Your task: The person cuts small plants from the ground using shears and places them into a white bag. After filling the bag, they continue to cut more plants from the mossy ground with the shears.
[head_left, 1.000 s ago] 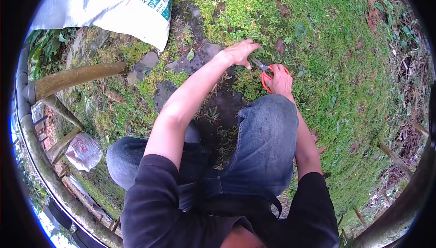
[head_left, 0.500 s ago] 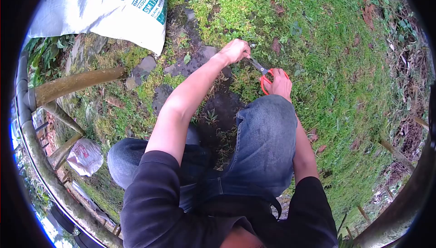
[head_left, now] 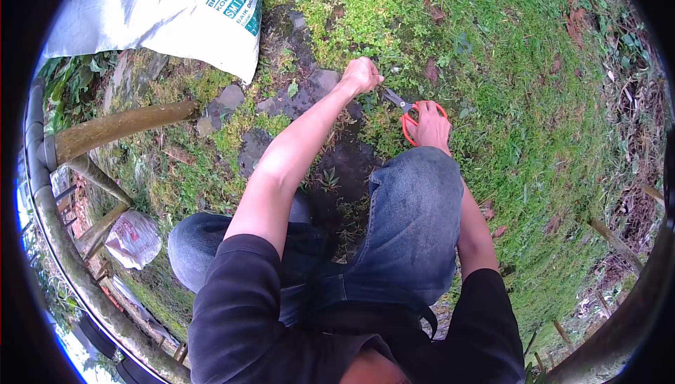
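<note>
My right hand (head_left: 432,129) is closed around the red handles of a pair of scissors (head_left: 408,106). The dark blades point up and left, low over the grass and weeds. Just left of the blade tips, my left hand (head_left: 361,75) is closed in a pinch with its fingertips pressed together. Whatever lies in that pinch, if anything, is too small to make out. Low green weeds (head_left: 387,127) grow beneath the scissors, beside a strip of dark soil (head_left: 346,170).
A large white printed sack (head_left: 169,18) lies at the upper left. Below it a wooden pole (head_left: 126,129) juts in from a rail (head_left: 53,205). A smaller whitish bag (head_left: 133,239) sits at the left. Flat stones (head_left: 228,97) lie in the ground, and dry brush lines the right side.
My left hand has shifted slightly up and left, a little away from the blade tips. The scissors stay nearly in place in my right hand.
</note>
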Available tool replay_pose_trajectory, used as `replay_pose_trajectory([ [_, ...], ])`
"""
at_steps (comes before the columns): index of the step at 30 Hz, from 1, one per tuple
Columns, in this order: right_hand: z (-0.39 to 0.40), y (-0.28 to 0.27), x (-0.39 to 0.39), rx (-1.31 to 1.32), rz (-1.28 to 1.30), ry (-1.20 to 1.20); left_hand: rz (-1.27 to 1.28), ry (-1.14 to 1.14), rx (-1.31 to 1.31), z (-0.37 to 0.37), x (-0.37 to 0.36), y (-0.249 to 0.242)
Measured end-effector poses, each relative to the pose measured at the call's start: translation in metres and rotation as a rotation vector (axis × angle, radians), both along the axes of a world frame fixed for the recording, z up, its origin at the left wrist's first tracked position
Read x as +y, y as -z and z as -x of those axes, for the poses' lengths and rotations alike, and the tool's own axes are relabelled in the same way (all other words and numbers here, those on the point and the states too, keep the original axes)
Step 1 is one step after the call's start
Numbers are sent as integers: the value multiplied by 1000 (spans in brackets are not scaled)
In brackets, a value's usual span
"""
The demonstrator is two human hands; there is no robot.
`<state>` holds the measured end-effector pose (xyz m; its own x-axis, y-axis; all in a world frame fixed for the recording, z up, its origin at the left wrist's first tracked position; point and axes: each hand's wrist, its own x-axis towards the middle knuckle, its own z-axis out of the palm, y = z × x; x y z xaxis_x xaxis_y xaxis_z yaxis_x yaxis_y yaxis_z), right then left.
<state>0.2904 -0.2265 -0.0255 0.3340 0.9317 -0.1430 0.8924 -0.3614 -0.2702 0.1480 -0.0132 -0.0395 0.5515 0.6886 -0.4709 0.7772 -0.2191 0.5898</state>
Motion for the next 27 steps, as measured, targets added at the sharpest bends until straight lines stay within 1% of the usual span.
replay_pose_trajectory([
  [4,0,7,1,-29,3,-33,141,-23,11,1,2,-1],
  [7,-2,14,1,-33,-22,-47,-22,112,-31,4,-3,0],
  [10,-3,23,1,-27,-91,-60,-266,287,-3,10,-14,-1],
  [11,-3,25,0,-21,-117,-66,-268,255,-21,12,-20,-3],
  [14,-5,29,0,-13,-125,-67,-408,215,-27,16,-44,-11],
  [15,-5,30,0,-12,-116,-64,-375,254,57,14,-48,-21],
  [18,-9,27,-1,-9,-134,-81,-338,267,147,14,-51,-15],
  [21,-10,18,1,-3,-58,-66,-449,256,93,19,-50,-11],
  [24,-11,7,7,32,-2,-76,-495,278,6,21,-40,-7],
  [27,-12,-1,12,12,56,-99,-443,240,2,18,-35,-4],
])
